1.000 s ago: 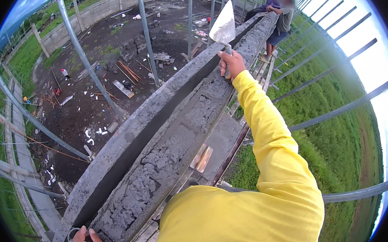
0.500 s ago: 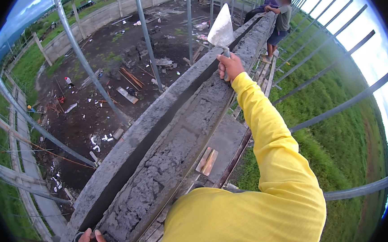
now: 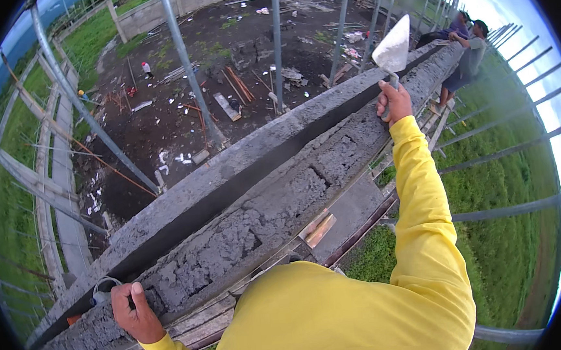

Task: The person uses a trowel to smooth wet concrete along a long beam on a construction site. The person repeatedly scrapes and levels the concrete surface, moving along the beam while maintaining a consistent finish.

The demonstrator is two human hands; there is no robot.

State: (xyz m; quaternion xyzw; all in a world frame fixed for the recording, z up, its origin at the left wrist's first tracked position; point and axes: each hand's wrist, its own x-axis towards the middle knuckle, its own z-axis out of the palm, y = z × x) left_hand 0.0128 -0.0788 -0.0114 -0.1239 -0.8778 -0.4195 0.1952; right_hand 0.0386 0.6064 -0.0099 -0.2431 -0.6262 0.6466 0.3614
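Note:
My right hand (image 3: 395,102) is wrapped round the handle of a pointed trowel (image 3: 392,49). The trowel's pale, mortar-smeared blade points up, raised above the far part of the wall top. Under it runs a long wall top (image 3: 270,208) covered in rough, wet grey mortar with cracks and hollows. At the lower left, my left hand (image 3: 136,313) rests at the near edge of this mortar, thumb and fingers apart and partly bent. Beside its fingertips a small grey object with a wire loop (image 3: 101,294) sits by the gap; its kind is unclear.
A dark gap parts the mortar from a parallel concrete edge (image 3: 190,191). A wooden float (image 3: 318,228) lies on a grey board (image 3: 354,205) beside the wall. Metal posts (image 3: 185,64) rise along both sides. Two people (image 3: 470,54) are farther along the wall, above scaffold planks (image 3: 443,124).
The view has swung, shifting the wall and the workers rightward. My right hand still holds the trowel up. More of my left hand and its yellow sleeve shows.

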